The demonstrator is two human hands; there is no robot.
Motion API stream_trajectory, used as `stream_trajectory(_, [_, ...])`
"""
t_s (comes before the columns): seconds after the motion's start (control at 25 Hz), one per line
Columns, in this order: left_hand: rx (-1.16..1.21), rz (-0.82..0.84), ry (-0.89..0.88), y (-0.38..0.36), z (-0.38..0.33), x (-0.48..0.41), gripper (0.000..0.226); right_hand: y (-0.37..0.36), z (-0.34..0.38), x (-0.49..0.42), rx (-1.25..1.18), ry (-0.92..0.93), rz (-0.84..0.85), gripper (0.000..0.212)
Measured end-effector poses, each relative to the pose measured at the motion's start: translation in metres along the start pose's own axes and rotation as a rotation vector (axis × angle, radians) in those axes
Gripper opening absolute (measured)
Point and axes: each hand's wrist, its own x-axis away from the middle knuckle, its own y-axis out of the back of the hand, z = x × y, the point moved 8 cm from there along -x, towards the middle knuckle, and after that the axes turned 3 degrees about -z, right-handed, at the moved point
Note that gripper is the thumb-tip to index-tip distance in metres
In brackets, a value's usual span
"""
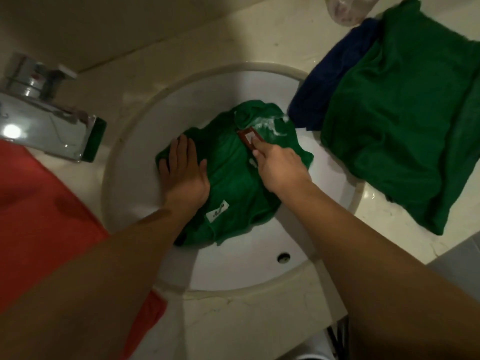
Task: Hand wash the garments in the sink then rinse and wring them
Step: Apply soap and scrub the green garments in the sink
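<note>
Round white ceramic sink: a crumpled dark green cloth garment lies in the basin, towards its far side, covering the bottom. A white sewn-in label shows on its near part. A patch of white lather sits on its far right folds.

Left hand: laid flat, palm down, on the left part of the garment, with fingers straight and close together, pressing the cloth. It grips nothing.

Right hand: fingers curled around the near end of a small reddish-brown rectangular bar with a pale patch on its top face. The bar's far end rests on the garment just beside the lather. Whether it is soap or a brush cannot be told.

Surroundings: a chrome tap stands on the left of the pale stone countertop, its spout reaching the sink rim. A red-orange cloth lies on the counter at the left. On the right, a folded green garment lies over a dark blue one, whose corner overhangs the sink rim. An overflow hole shows in the near basin wall.
</note>
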Motion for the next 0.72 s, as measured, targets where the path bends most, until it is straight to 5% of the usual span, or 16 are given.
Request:
stream_trajectory(0.12, [0.043,-0.012,-0.107,0.005,-0.018,0.013,0.059,-0.006,-0.003,0.051,0.157,0.111,0.103,0.043])
stream_trajectory(0.24, [0.087,0.130,-0.270,-0.003,-0.038,0.038,0.066,0.015,-0.039,0.054,0.238,-0.040,0.048,0.043])
stream_trajectory(0.32, [0.093,0.176,-0.216,-0.007,-0.031,0.041,0.067,0.020,-0.032,0.041,0.158,-0.118,-0.006,0.041])
stream_trajectory(0.48, [0.062,0.194,-0.126,-0.009,-0.018,0.047,0.062,-0.029,0.018,0.064,0.214,0.115,0.170,0.036])
stream_trajectory(0.6, [0.107,0.211,-0.112,-0.009,-0.014,0.049,0.059,0.026,-0.040,0.040,0.151,-0.155,0.033,0.035])
stream_trajectory(0.72, [0.121,0.200,-0.117,-0.010,-0.014,0.047,0.061,0.056,-0.037,0.024,0.136,-0.134,-0.049,0.039])
